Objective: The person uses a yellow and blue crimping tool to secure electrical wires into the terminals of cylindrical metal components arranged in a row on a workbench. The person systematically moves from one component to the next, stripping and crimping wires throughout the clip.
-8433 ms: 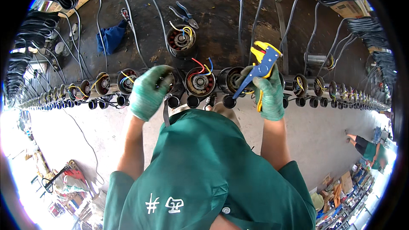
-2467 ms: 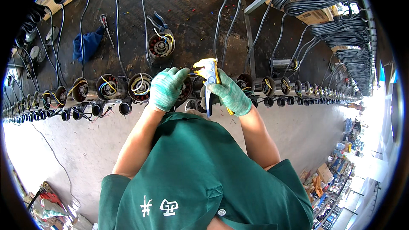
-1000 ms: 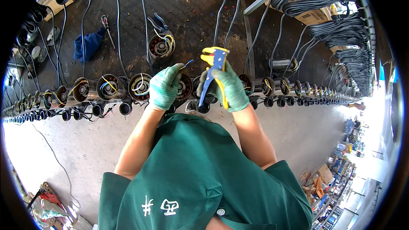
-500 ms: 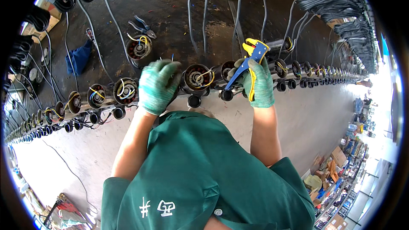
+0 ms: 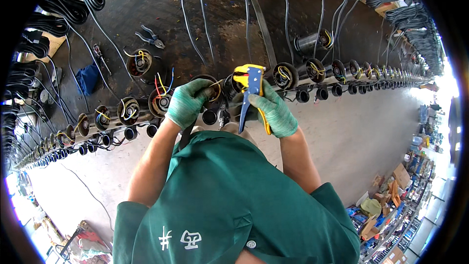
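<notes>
My left hand (image 5: 187,102), in a green glove, pinches a thin yellow wire (image 5: 214,84) coming out of a round black motor body (image 5: 211,87) on the bench edge. My right hand (image 5: 273,110), also gloved, grips a yellow and blue wire stripper (image 5: 249,88), its jaws held at the tip of that wire. A long row of similar motor bodies (image 5: 128,111) with coloured wire ends runs left and right along the dark bench (image 5: 220,24).
A separate motor body (image 5: 140,62) and pliers (image 5: 149,37) lie farther back on the bench. A blue cloth (image 5: 88,77) lies at left. Black cable coils (image 5: 73,5) hang at both sides. Cardboard boxes and clutter (image 5: 395,190) sit on the floor at lower right.
My view has shifted along the row. Both hands came together at one motor: the left hand took hold of the yellow wire and the stripper's jaws moved onto its tip.
</notes>
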### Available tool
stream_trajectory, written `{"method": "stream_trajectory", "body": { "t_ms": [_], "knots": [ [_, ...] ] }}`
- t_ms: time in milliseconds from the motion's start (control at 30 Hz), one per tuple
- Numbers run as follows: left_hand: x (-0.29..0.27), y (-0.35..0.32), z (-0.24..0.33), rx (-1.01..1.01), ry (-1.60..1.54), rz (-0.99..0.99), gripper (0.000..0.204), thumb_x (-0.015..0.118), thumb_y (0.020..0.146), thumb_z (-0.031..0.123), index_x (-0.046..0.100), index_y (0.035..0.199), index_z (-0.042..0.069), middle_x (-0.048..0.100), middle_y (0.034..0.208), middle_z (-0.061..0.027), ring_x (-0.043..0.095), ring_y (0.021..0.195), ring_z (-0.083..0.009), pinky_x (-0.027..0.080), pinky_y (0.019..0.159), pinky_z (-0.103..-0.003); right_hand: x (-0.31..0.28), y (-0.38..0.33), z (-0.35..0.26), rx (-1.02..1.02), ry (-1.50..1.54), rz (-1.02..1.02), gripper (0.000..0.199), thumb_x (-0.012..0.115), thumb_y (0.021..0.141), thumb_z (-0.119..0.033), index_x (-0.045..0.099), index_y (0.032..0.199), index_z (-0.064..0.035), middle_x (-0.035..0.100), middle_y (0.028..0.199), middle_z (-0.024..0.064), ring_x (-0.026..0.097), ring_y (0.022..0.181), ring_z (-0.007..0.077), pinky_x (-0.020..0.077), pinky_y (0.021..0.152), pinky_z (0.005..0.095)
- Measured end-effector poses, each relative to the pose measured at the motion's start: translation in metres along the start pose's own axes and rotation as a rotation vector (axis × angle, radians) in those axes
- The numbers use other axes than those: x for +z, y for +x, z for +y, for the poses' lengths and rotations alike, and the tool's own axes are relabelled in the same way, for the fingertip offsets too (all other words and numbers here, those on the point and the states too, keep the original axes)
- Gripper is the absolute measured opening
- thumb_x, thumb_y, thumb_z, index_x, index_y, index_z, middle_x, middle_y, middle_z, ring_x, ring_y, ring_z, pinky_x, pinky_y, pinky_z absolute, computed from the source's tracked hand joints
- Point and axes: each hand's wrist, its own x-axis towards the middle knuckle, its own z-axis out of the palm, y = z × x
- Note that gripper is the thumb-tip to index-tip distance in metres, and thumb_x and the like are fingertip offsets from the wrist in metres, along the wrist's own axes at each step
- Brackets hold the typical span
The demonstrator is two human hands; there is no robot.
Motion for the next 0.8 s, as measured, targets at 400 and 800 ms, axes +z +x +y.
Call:
{"method": "stream_trajectory", "body": {
  "t_ms": [400, 800],
  "knots": [
    [0.024, -0.013, -0.003, 0.227, 0.112, -0.002, 0.023, 0.076, 0.097, 0.007, 0.074, 0.118, -0.002, 0.075, 0.099, -0.0129, 0.07, 0.088, -0.0211, 0.057, 0.082, -0.033, -0.007, -0.013, 0.003, 0.157, 0.007, -0.241, 0.06, 0.067, 0.104, -0.025, 0.046, 0.159, -0.0114, 0.066, 0.119, 0.0042, 0.064, 0.108, 0.0141, 0.0534, 0.095, 0.0318],
    [0.024, -0.015, -0.002, 0.301, 0.261, -0.068, 0.021, 0.081, 0.092, 0.009, 0.078, 0.108, -0.003, 0.075, 0.093, -0.0164, 0.073, 0.082, -0.0285, 0.057, 0.076, -0.036, -0.021, -0.024, 0.02, 0.205, 0.004, -0.258, 0.049, 0.065, 0.105, -0.029, 0.049, 0.145, -0.0071, 0.068, 0.101, 0.0122, 0.073, 0.076, 0.0234, 0.0634, 0.067, 0.0374]
  ]
}}
